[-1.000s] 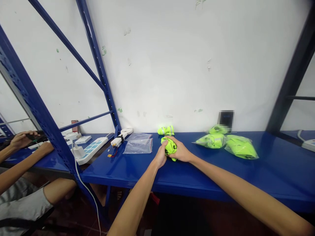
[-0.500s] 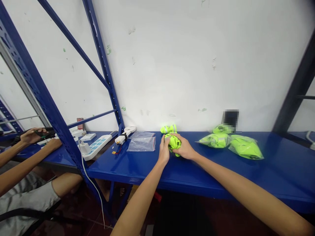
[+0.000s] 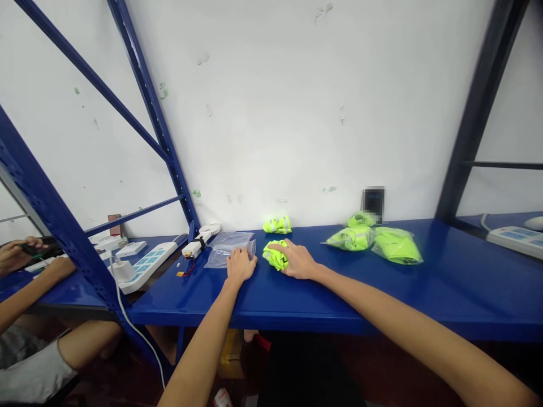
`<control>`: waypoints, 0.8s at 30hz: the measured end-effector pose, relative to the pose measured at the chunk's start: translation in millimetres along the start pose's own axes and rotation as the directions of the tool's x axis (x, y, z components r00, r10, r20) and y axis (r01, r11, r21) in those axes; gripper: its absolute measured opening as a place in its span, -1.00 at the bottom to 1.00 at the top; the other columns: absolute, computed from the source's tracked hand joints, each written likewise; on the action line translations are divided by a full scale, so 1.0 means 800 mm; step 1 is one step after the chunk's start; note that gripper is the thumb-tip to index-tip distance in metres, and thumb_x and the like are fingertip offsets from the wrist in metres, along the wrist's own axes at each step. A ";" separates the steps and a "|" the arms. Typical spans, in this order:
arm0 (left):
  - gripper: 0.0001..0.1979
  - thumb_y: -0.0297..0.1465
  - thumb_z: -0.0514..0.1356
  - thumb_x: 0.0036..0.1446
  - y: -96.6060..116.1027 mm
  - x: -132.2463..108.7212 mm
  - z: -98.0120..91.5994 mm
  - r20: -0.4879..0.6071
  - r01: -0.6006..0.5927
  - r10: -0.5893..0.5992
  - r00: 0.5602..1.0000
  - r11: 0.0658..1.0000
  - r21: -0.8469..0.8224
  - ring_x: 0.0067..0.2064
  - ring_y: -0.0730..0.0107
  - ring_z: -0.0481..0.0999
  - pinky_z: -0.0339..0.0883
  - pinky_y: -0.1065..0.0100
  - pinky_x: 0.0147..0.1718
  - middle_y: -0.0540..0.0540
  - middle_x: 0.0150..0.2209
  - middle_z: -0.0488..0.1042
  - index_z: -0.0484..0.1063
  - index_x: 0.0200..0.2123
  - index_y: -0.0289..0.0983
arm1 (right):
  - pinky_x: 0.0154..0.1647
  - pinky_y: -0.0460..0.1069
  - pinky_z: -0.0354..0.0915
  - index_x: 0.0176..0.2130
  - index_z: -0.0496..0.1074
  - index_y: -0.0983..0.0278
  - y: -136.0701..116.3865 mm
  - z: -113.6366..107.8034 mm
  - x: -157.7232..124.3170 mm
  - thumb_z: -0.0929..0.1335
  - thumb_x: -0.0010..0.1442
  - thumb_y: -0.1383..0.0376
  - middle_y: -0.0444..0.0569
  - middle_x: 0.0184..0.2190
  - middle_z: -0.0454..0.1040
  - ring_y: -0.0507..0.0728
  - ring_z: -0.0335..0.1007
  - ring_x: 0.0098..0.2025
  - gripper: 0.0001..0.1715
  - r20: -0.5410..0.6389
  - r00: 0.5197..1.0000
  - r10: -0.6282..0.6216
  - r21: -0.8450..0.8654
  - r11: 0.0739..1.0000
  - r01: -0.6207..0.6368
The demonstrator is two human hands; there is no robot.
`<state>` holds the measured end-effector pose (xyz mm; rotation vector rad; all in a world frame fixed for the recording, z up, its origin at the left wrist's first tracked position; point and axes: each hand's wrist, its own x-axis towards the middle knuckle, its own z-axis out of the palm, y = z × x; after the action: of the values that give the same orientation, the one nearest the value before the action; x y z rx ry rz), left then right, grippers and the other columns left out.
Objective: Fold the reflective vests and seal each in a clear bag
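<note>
A bundled fluorescent yellow-green reflective garment [image 3: 275, 257] sits on the blue table. My right hand [image 3: 299, 261] is closed around its right side, fingers over the top. To the left, my left hand [image 3: 241, 264] rests on the right part of the clear plastic bags [image 3: 218, 258], its thumb apart from the fingers. It touches the upper bag without visibly gripping it. Behind the bundle, a second rolled garment [image 3: 278, 225] with silver reflective bands lies near the wall.
Bagged yellow-green garments [image 3: 396, 246] lie to the right, before a blurred dark object [image 3: 373, 203]. A white device with wires [image 3: 193, 249] and a power strip [image 3: 148, 265] are left, by a blue rack post [image 3: 146, 85]. Another person's hands [image 3: 25, 251] work at far left.
My left hand has let go of the garment bundle and moved left onto the plastic bags. My right hand keeps hold of the bundle. The view has turned slightly right.
</note>
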<state>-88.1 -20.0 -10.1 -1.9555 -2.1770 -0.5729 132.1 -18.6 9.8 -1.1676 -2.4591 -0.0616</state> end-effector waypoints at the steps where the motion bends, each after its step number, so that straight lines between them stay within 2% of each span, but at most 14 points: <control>1: -0.72 -0.21 0.02 0.18 0.001 0.000 0.001 -0.003 -0.022 0.022 1.000 1.000 0.006 0.00 -0.04 0.36 0.20 0.01 -0.06 -0.27 -0.11 0.43 0.40 -0.23 -0.27 | -0.18 0.03 0.23 0.26 0.09 -0.08 -0.007 0.003 0.006 0.41 0.01 0.22 0.02 0.06 0.27 0.23 0.43 -0.16 -0.11 0.004 1.000 -0.007 0.006 1.000 0.007; 5: -0.75 -0.35 -0.03 0.20 -0.003 -0.004 -0.002 -0.112 -0.096 0.091 0.990 0.995 -0.040 0.04 0.02 0.33 0.18 0.02 -0.01 -0.25 -0.06 0.42 0.42 -0.21 -0.25 | -0.14 0.05 0.24 0.25 0.10 -0.07 -0.028 0.020 0.035 0.42 -0.01 0.20 0.02 0.04 0.29 0.25 0.42 -0.10 -0.11 -0.007 1.000 0.005 0.097 0.995 -0.004; 8: -0.74 -0.36 -0.03 0.18 -0.011 -0.003 -0.002 -0.170 -0.054 0.018 0.985 0.976 -0.211 0.07 0.03 0.32 0.18 0.01 0.01 -0.23 -0.02 0.42 0.44 -0.21 -0.24 | -0.10 0.05 0.25 0.23 0.13 -0.04 -0.030 0.030 0.050 0.45 -0.06 0.22 0.00 0.01 0.33 0.25 0.40 -0.04 -0.09 -0.029 0.999 0.024 0.200 0.980 -0.018; 10: -0.75 -0.35 0.00 0.15 -0.018 0.001 -0.001 -0.152 -0.065 0.005 0.988 0.918 -0.392 0.06 0.06 0.35 0.18 0.05 0.05 -0.19 -0.03 0.46 0.47 -0.30 -0.25 | -0.05 0.06 0.25 0.21 0.16 -0.01 -0.024 0.035 0.052 0.47 -0.09 0.23 -0.02 0.04 0.34 0.24 0.37 0.01 -0.10 -0.069 0.997 0.030 0.274 0.962 -0.010; 12: -0.76 -0.36 0.03 0.09 -0.022 0.005 -0.001 -0.085 -0.097 0.060 0.995 0.836 -0.540 0.02 0.12 0.42 0.21 0.12 0.05 -0.14 -0.07 0.51 0.48 -0.43 -0.25 | -0.01 0.07 0.25 0.19 0.18 0.00 -0.018 0.038 0.052 0.48 -0.12 0.26 -0.05 0.06 0.36 0.23 0.35 0.04 -0.10 -0.107 0.993 0.052 0.347 0.938 -0.012; 14: -0.75 -0.37 0.04 0.04 -0.024 0.007 -0.001 -0.009 -0.112 0.135 0.991 0.782 -0.613 -0.04 0.16 0.48 0.26 0.19 0.01 -0.09 -0.12 0.56 0.48 -0.54 -0.25 | -0.01 0.07 0.26 0.18 0.20 0.01 -0.012 0.039 0.051 0.48 -0.14 0.27 -0.08 0.04 0.40 0.23 0.37 0.03 -0.10 -0.122 0.987 0.109 0.406 0.912 -0.050; 16: -0.74 -0.36 0.05 0.01 -0.024 0.008 -0.001 0.028 -0.117 0.172 0.985 0.771 -0.626 -0.06 0.18 0.51 0.28 0.22 -0.01 -0.06 -0.14 0.58 0.48 -0.60 -0.25 | -0.04 0.08 0.29 0.17 0.23 0.01 -0.009 0.039 0.051 0.49 -0.16 0.27 -0.09 0.01 0.44 0.24 0.41 -0.02 -0.09 -0.111 0.977 0.180 0.449 0.886 -0.112; 19: -0.79 -0.36 0.10 -0.04 -0.021 0.007 -0.001 0.047 -0.114 0.185 0.982 0.765 -0.634 -0.06 0.18 0.52 0.27 0.22 0.02 -0.08 -0.11 0.58 0.51 -0.56 -0.24 | -0.05 0.09 0.32 0.15 0.26 0.04 -0.005 0.036 0.053 0.50 -0.18 0.29 -0.08 -0.01 0.47 0.25 0.43 -0.04 -0.10 -0.108 0.962 0.252 0.530 0.833 -0.159; 24: -0.90 -0.34 0.22 -0.10 -0.015 0.000 -0.001 0.034 -0.195 0.255 0.966 0.813 -0.549 -0.05 0.18 0.50 0.26 0.19 0.03 -0.12 -0.08 0.55 0.47 -0.55 -0.24 | 0.02 0.10 0.29 0.15 0.29 0.14 0.007 0.028 0.055 0.48 -0.19 0.35 -0.03 0.03 0.44 0.22 0.39 0.00 -0.11 -0.206 0.929 0.306 0.699 0.711 -0.079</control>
<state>-100.3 -20.9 -11.2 -2.5297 -1.9293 -1.1730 103.9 22.0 5.4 -0.9665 -1.7962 0.6321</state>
